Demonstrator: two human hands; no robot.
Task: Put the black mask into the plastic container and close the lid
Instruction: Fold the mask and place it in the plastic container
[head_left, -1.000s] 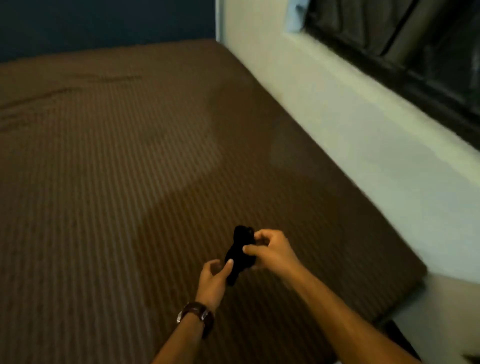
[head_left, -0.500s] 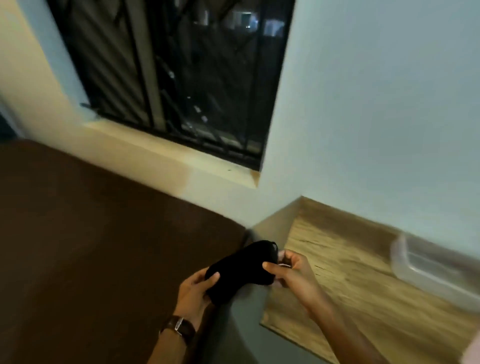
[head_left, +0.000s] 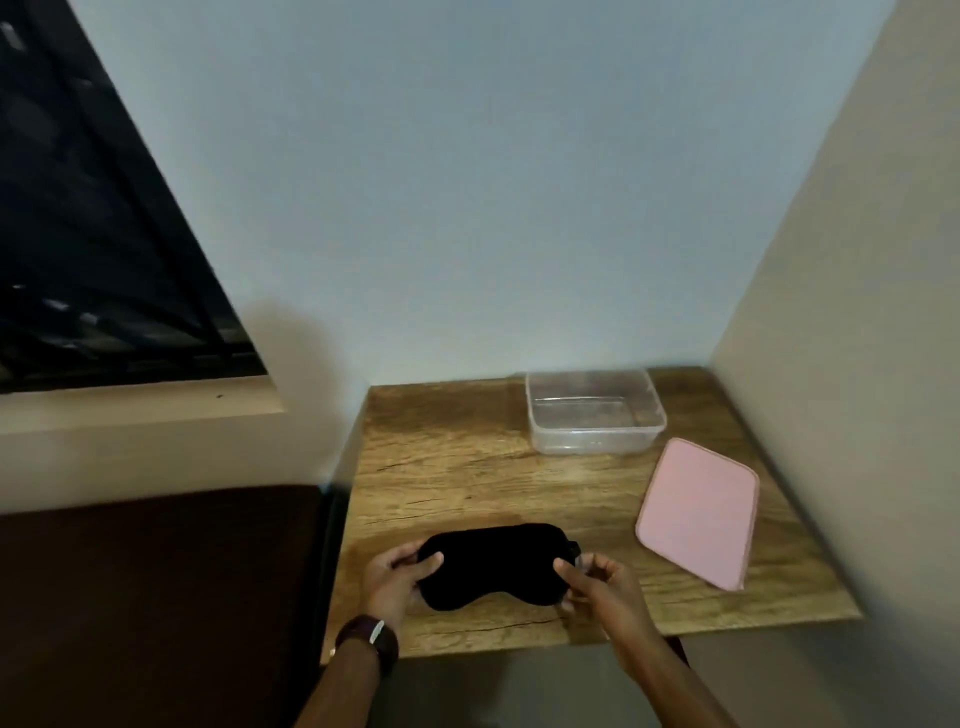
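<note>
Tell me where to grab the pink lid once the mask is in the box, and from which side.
Take the pink lid by its near corner, which reaches the table's front edge, coming in with the right hand. It lies flat, so a thin rim is probably all there is to pinch; that corner is also nearest.

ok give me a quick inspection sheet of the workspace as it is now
surface: wooden table, bare in the middle
job's things: black mask spread flat, held at both ends; plastic container open and empty at the back; pink lid lying beside it, off
clutter: nothing seen
grippers: left hand and right hand each pinch one end of the mask
cables: nothing seen
surroundings: window on the left, brown bed beside the table, pale walls
</note>
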